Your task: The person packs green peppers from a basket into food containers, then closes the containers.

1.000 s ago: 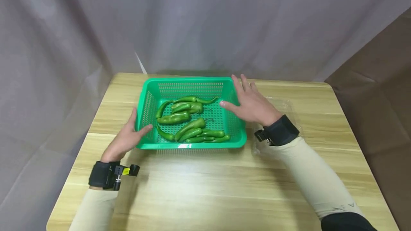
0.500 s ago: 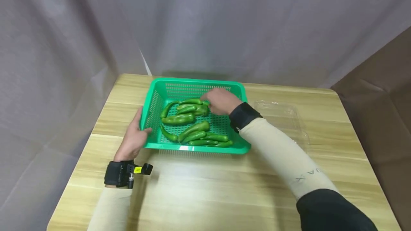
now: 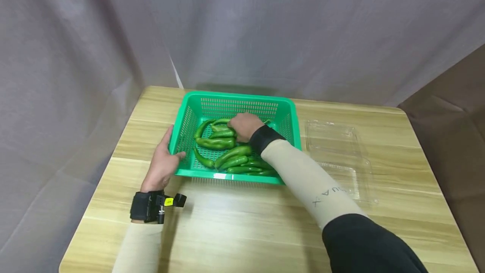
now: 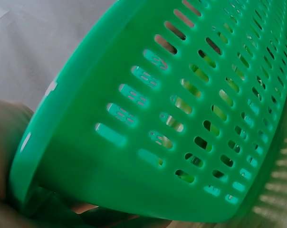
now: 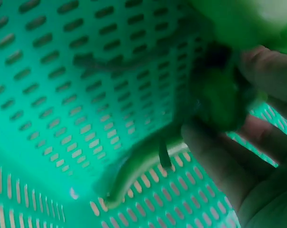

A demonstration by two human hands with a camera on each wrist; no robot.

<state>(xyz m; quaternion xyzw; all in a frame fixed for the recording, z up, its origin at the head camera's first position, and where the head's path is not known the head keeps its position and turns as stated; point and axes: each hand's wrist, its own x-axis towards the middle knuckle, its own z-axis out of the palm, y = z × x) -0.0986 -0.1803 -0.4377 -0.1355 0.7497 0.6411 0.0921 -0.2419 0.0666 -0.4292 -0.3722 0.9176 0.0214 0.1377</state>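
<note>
With the bare left hand [image 3: 163, 163], gripped the left end of a green, rectangular, slotted plastic basket [image 3: 240, 96], thumb over the rim and fingers along the outside wall. With the bare right hand [image 3: 244, 127], reached down inside that basket and pinched a glossy dark-green pepper [image 5: 224, 99] between thumb and fingertips, blurred in the right wrist view and hidden under the hand in the head view. Near that grip, saw a slender, curved green pepper [image 5: 143, 164] lying on the slotted plastic. On the basket's floor, saw more long, smooth green peppers [image 3: 233, 155], some bunched to the left of the right hand, others close together along the front wall. Wore a black wristband [image 3: 142, 206] with a small yellow tag [image 3: 169, 202] on the left, a plain-looking black band [image 3: 265, 137] on the right, and cream sleeves [image 3: 303, 176] on both forearms. To the basket's right, saw a clear plastic box [image 3: 329, 138], opened out on a pale wood-grain table [image 3: 227, 231]. Beyond the table's far edge, saw hanging grey cloth [image 3: 265, 33], and at far right, brown cloth [image 3: 462, 96]
</note>
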